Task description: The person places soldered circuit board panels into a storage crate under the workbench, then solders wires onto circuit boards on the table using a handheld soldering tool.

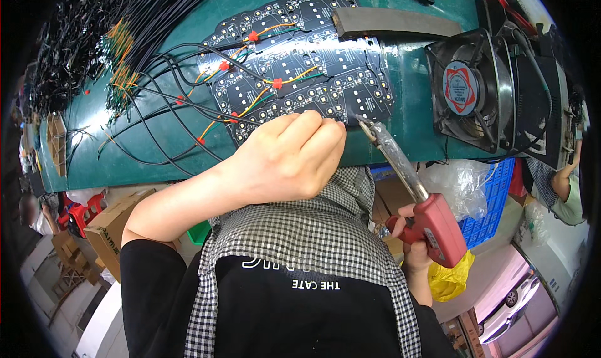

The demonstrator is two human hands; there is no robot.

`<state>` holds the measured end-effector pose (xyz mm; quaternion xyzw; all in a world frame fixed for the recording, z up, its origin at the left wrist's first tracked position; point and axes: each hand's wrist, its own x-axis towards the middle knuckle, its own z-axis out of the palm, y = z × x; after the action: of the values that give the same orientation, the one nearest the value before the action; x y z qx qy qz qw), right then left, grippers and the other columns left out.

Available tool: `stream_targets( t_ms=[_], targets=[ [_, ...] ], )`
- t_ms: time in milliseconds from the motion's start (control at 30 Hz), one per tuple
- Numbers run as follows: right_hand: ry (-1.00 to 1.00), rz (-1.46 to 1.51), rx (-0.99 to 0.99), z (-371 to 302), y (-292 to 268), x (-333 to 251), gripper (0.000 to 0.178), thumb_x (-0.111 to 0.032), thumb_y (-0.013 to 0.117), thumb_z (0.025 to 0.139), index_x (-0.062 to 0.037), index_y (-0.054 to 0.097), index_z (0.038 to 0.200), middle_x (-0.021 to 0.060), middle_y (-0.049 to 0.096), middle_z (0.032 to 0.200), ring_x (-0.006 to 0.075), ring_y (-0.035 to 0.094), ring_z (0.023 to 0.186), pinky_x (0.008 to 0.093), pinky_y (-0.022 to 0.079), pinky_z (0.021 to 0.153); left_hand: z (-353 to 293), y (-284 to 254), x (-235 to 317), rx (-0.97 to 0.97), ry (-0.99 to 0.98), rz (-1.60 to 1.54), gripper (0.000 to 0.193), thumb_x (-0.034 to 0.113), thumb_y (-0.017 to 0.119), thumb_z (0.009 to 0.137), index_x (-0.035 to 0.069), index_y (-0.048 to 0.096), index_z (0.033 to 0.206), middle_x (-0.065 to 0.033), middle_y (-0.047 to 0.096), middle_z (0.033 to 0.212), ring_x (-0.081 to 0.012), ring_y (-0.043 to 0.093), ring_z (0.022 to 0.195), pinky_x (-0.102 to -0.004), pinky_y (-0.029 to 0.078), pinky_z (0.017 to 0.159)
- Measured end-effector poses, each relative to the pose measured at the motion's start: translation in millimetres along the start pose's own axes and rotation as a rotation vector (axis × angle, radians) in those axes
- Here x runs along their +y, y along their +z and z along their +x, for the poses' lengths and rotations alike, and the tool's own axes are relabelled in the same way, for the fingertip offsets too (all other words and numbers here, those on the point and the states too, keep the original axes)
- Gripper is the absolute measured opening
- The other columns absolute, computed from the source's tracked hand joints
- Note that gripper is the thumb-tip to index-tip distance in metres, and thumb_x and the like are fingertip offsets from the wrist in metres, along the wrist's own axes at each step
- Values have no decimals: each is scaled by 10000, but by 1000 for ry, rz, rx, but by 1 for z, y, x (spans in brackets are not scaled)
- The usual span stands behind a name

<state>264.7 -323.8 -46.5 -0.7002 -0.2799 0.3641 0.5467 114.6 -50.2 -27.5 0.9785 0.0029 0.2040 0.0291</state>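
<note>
My right hand (414,248) grips the red handle of a soldering gun (438,226). Its metal barrel slants up and left, and the tip ends by the lower right edge of a black circuit board (363,101). My left hand (294,154) is closed, knuckles up, over the board's near edge; whatever its fingers pinch is hidden beneath them. Several black boards dotted with small square parts lie together on the green table (400,129). Black cables (169,95) with orange and green wire ends run onto them, with red blobs (277,83) where the wires cross the boards.
At the right of the table stands a square black fan (466,92). A grey metal bar (394,23) lies across the boards' far side. Bundles of black cable (81,51) are heaped at the far left. Below the table edge is a blue crate (485,208) with clear plastic.
</note>
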Motion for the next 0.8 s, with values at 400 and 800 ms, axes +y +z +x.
stream_targets(
  t_ms=[400, 800],
  targets=[
    [121, 226, -6, 9, 6, -14, 871, -579, 812, 714, 128, 556, 1152, 133, 693, 870, 153, 659, 662, 261, 519, 646, 1, 8, -2, 165, -265, -303, 247, 42, 666, 655, -12, 665, 896, -64, 566, 826, -191, 587, 706, -291, 503, 562],
    [-122, -214, -56, -1, -13, 15, 749, -512, 729, 835, 114, 557, 1209, 80, 709, 824, 180, 706, 735, 273, 552, 696, 4, 3, 6, 72, -297, -256, 277, -57, 706, 629, -49, 667, 902, -95, 590, 838, -219, 608, 697, -299, 510, 589]
  ],
)
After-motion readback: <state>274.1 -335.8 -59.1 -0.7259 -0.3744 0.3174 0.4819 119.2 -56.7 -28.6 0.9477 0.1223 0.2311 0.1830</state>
